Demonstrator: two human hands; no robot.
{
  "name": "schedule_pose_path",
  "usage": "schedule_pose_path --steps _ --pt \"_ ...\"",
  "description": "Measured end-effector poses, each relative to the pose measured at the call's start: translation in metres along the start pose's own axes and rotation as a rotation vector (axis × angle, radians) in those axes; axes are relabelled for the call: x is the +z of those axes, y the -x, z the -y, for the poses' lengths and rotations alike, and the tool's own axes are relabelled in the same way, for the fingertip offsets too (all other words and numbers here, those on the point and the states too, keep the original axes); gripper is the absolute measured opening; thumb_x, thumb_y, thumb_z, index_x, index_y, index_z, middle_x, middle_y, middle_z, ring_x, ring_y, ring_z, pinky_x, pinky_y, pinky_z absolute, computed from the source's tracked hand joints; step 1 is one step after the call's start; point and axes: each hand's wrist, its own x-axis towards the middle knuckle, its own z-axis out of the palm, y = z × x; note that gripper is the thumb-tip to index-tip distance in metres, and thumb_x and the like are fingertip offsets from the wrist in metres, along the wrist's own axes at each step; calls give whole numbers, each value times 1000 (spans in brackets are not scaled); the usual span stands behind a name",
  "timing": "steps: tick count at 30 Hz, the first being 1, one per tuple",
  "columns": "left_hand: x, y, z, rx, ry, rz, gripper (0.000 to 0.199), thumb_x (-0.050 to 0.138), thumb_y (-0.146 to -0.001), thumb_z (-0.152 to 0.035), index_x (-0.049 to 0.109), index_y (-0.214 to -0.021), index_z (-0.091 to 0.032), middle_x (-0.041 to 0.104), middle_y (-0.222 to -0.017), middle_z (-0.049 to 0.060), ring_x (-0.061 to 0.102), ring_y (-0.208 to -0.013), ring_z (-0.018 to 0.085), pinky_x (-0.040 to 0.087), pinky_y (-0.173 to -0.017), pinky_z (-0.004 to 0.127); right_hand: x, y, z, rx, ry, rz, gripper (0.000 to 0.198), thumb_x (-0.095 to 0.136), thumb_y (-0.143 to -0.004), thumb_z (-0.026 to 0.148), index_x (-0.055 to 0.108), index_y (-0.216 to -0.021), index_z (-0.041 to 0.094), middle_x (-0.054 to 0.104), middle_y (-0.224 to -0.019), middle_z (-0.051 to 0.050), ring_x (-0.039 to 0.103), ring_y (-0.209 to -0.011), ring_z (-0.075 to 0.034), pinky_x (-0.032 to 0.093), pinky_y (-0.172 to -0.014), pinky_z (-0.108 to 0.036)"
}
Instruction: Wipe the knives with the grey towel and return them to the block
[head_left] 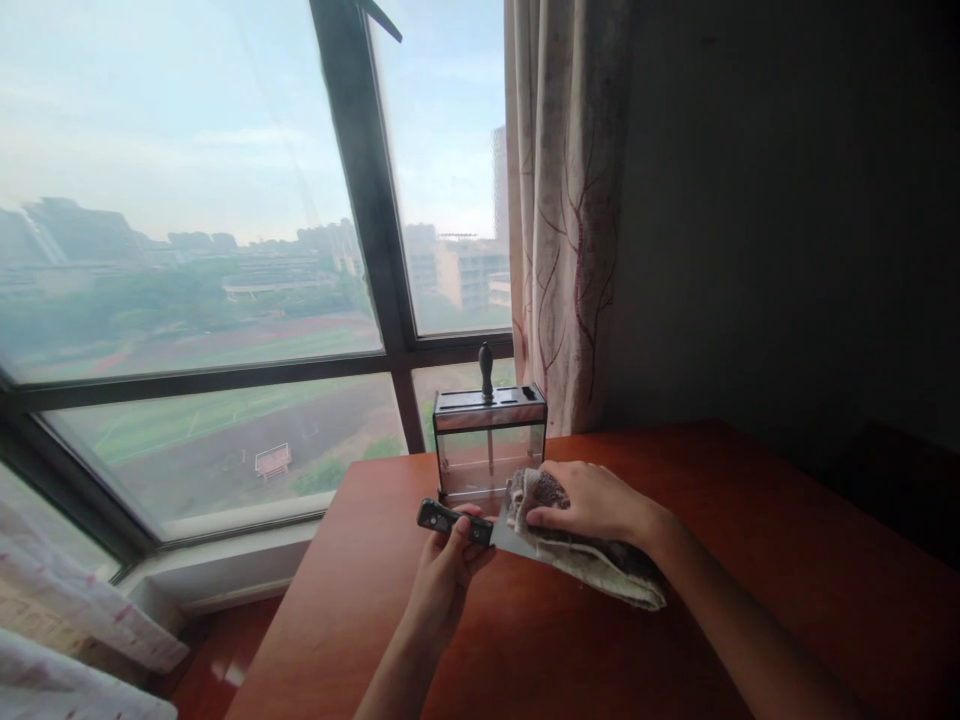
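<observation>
My left hand (448, 565) is closed around the black riveted handle of a kitchen knife (517, 543), which I hold above the table. The blade points to the right, and much of it is hidden under a cloth. In my right hand (592, 500) is a folded grey and white cloth (611, 572), pressed over the blade with the thumb in front. The cloth's loose end hangs down to the right. Just beyond both hands stands a clear-sided knife block (491, 408) with a dark top. One tool with a dark upright handle (486, 370) sits in its slot.
The reddish-brown wooden table (345, 620) spreads under my hands, its left edge running beside the window sill (225, 565). A large window (210, 240) fills the left side. A patterned curtain (566, 210) hangs behind the knife block, and the right side is in shadow.
</observation>
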Motion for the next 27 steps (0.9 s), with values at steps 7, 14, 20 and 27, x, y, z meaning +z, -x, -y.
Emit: schedule_pose_path --steps 7,14,20,27 --pt "-1 -3 7 -6 0 11 36 83 -66 -37 66 -91 -18 73 -76 3 69 -71 16 54 -66 26 12 -12 18 -13 128 -74 57 44 -83 72 61 -100 20 72 -100 -13 68 -87 -31 36 -65 -31" --pt "2 4 -6 19 -59 21 33 82 -67 -36 67 -90 -17 72 -76 3 68 -70 16 53 -66 25 16 -9 12 -14 19 -54 54 49 -81 72 61 -95 21 73 -96 -10 67 -84 -27 35 -63 -29" --pt "0 2 -12 31 -81 -18 37 81 -67 -41 65 -90 -17 76 -84 8 70 -75 18 51 -64 23 27 7 -12 42 -49 -77 51 53 -79 71 60 -93 23 73 -89 -7 67 -81 -25 32 -61 -27" --pt "-3 -3 -9 57 -53 -47 38 81 -67 -41 63 -91 -18 76 -84 8 70 -73 17 51 -64 22 29 17 -34 108 -21 -67 46 55 -80 68 60 -90 23 73 -89 -6 66 -83 -26 30 -60 -27"
